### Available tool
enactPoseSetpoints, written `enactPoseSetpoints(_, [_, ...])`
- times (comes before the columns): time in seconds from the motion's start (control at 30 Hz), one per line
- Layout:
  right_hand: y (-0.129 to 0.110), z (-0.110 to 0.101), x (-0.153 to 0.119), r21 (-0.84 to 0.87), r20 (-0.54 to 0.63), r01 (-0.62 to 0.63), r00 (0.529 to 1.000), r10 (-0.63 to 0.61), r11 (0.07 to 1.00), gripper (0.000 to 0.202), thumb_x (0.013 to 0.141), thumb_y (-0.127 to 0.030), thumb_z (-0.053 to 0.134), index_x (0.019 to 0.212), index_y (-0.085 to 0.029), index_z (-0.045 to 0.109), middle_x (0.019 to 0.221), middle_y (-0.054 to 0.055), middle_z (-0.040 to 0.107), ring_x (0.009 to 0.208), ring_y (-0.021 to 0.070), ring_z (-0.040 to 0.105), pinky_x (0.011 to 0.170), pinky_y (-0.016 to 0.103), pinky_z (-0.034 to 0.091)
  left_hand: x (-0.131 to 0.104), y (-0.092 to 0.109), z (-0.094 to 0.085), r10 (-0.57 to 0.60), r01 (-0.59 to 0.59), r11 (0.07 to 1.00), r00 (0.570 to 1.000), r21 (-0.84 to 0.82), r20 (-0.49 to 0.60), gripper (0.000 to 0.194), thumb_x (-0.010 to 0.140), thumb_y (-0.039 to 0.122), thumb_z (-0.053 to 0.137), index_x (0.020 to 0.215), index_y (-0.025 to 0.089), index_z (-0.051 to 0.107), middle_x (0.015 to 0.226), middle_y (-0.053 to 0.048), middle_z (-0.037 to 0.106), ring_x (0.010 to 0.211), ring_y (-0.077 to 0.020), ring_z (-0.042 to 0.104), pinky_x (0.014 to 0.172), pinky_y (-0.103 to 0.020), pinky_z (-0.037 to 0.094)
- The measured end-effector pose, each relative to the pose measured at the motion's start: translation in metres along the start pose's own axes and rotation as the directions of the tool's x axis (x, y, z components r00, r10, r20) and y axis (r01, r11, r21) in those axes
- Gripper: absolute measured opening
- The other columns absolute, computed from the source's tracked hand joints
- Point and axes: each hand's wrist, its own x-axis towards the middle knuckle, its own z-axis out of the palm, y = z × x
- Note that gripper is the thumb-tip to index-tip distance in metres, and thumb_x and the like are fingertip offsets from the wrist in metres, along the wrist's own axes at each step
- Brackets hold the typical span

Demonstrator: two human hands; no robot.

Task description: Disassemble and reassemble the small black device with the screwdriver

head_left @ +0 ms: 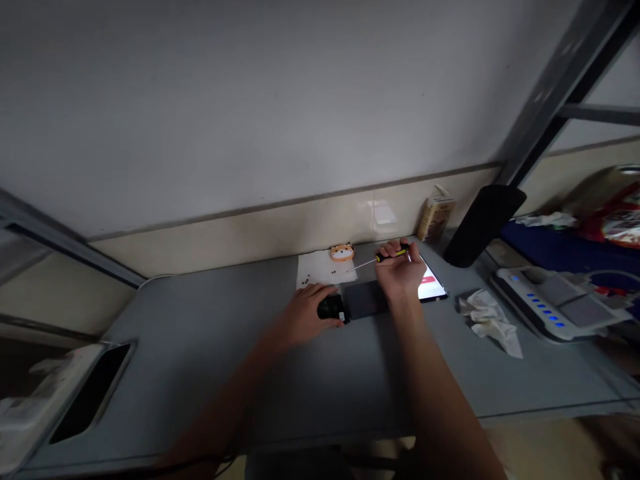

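On the grey table, my left hand (305, 315) grips the left side of a small dark device (330, 307), thumb at its lower edge. My right hand (400, 270) is closed round the yellow and black handle of a screwdriver (393, 255), whose thin shaft points left over a white paper (313, 267). Several tiny dark pieces (306, 279) lie on that paper. An orange and white animal-faced object (342, 252) rests at its back edge. A flat dark panel (365, 299) lies between my hands, and a lit screen (431, 283) shows to the right of my right hand.
Crumpled tissue (490, 320) and a white device with blue lights (545, 307) lie on the right. Behind stand a drink carton (435, 217) and a black cylinder (483, 225). A dark-screened phone (93, 393) is at the left edge. Metal posts flank the table.
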Motion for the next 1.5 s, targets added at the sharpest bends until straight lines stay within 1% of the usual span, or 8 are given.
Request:
enactPoseSetpoints(0.23, [0.014, -0.005, 0.001, -0.246, 0.089, 0.051, 0.996, -0.03, 0.968, 0.026, 0.093, -0.038, 0.055, 0.072, -0.023, 0.051, 0.06, -0.005, 0.039, 0.048, 0.0104, 0.036, 0.048, 0.023, 0.038, -0.01, 0.001, 0.002, 0.045, -0.044, 0.997, 0.998, -0.056, 0.032, 0.06, 0.071, 0.038, 0.091, 0.123, 0.024, 0.066, 0.126, -0.007, 0.069, 0.12, -0.0294, 0.063, 0.107, -0.043, 0.048])
enactPoseSetpoints(0.4, [0.022, -0.003, -0.001, -0.456, 0.226, 0.248, 0.961, -0.158, 0.855, 0.032, 0.086, -0.048, 0.066, 0.073, -0.023, 0.05, 0.061, -0.006, 0.039, 0.049, 0.0095, 0.036, 0.046, 0.023, 0.034, -0.011, -0.013, 0.007, 0.063, -0.074, 0.985, 0.996, -0.156, -0.069, 0.052, 0.071, 0.032, 0.09, 0.116, 0.024, 0.068, 0.122, -0.005, 0.07, 0.115, -0.0274, 0.065, 0.105, -0.042, 0.049])
enactPoseSetpoints(0.7, [0.032, 0.015, -0.031, -0.553, 0.632, 0.747, 0.664, -0.399, 0.368, 0.037, 0.095, -0.051, 0.057, 0.072, -0.023, 0.05, 0.065, -0.004, 0.043, 0.051, 0.0099, 0.037, 0.047, 0.026, 0.027, -0.009, -0.024, 0.013, -0.013, -0.025, 0.948, 0.993, -0.317, -0.118, 0.063, 0.062, 0.035, 0.097, 0.117, 0.026, 0.069, 0.121, -0.005, 0.07, 0.117, -0.0277, 0.065, 0.106, -0.043, 0.05])
enactPoseSetpoints(0.8, [0.032, 0.011, -0.036, -0.585, 0.689, 0.772, 0.634, -0.35, 0.248, 0.038, 0.097, -0.052, 0.052, 0.072, -0.023, 0.05, 0.064, -0.003, 0.045, 0.053, 0.0113, 0.038, 0.05, 0.028, 0.03, -0.009, -0.021, 0.014, -0.019, -0.034, 0.955, 0.985, -0.294, -0.173, 0.06, 0.065, 0.035, 0.095, 0.118, 0.027, 0.069, 0.12, -0.005, 0.071, 0.118, -0.0283, 0.063, 0.108, -0.046, 0.047])
enactPoseSetpoints(1.0, [0.03, 0.002, -0.04, -0.661, 0.737, 0.741, 0.671, -0.08, 0.122, 0.039, 0.099, -0.053, 0.048, 0.076, -0.022, 0.055, 0.065, -0.002, 0.05, 0.059, 0.0139, 0.045, 0.059, 0.03, 0.037, -0.013, -0.016, 0.016, -0.092, 0.0, 0.955, 0.95, -0.296, -0.298, 0.058, 0.073, 0.029, 0.09, 0.126, 0.03, 0.065, 0.122, -0.004, 0.071, 0.12, -0.0274, 0.063, 0.109, -0.047, 0.044])
enactPoseSetpoints(1.27, [0.024, 0.008, -0.042, -0.69, 0.72, 0.716, 0.694, 0.007, 0.105, 0.042, 0.097, -0.057, 0.049, 0.074, -0.022, 0.055, 0.067, 0.0, 0.055, 0.062, 0.0148, 0.048, 0.061, 0.03, 0.039, -0.017, -0.011, 0.017, -0.105, 0.037, 0.966, 0.961, -0.255, -0.256, 0.067, 0.075, 0.027, 0.088, 0.134, 0.029, 0.057, 0.126, -0.007, 0.071, 0.118, -0.0268, 0.066, 0.111, -0.046, 0.043])
enactPoseSetpoints(1.37, [0.024, 0.007, -0.041, -0.681, 0.705, 0.702, 0.705, -0.073, 0.207, 0.044, 0.096, -0.058, 0.052, 0.072, -0.022, 0.056, 0.065, -0.001, 0.052, 0.059, 0.0135, 0.045, 0.058, 0.03, 0.035, -0.018, -0.01, 0.012, -0.047, 0.005, 0.98, 0.977, -0.199, -0.206, 0.066, 0.079, 0.03, 0.084, 0.138, 0.03, 0.054, 0.128, -0.006, 0.07, 0.122, -0.0279, 0.064, 0.113, -0.048, 0.041])
enactPoseSetpoints(1.5, [0.032, 0.01, -0.042, -0.659, 0.589, 0.588, 0.791, -0.165, 0.47, 0.043, 0.091, -0.06, 0.058, 0.069, -0.023, 0.053, 0.059, -0.003, 0.046, 0.05, 0.0117, 0.038, 0.05, 0.029, 0.029, -0.019, -0.007, 0.01, 0.006, -0.027, 0.991, 0.987, -0.132, -0.159, 0.067, 0.083, 0.032, 0.081, 0.142, 0.03, 0.051, 0.131, -0.007, 0.068, 0.124, -0.0289, 0.062, 0.115, -0.049, 0.039])
